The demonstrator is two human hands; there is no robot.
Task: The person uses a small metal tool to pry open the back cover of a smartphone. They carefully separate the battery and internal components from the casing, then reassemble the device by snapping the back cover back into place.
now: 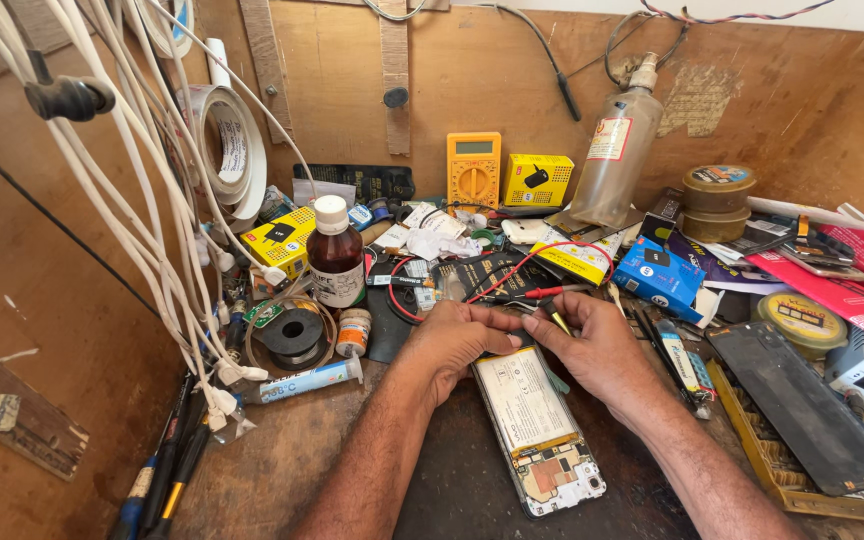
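Note:
An opened phone [540, 432] lies face down on the wooden bench, its white battery and circuit board exposed. My left hand [452, 345] rests on the phone's upper left edge, fingers pressed at its top. My right hand [597, 345] sits at the top right, pinching a thin yellow-green tool [558, 320] over the phone's upper end. Red and black multimeter probes [542, 293] lie just behind both hands, their leads running back to a yellow multimeter [473, 168].
White cables [132, 150] hang at the left. A brown bottle [336, 255], solder spool [292, 335], tube [307, 381], blue box [657, 270], yellow boxes, a plastic bottle [617, 150] and tape tins crowd the back. A black phone panel [802, 405] lies right.

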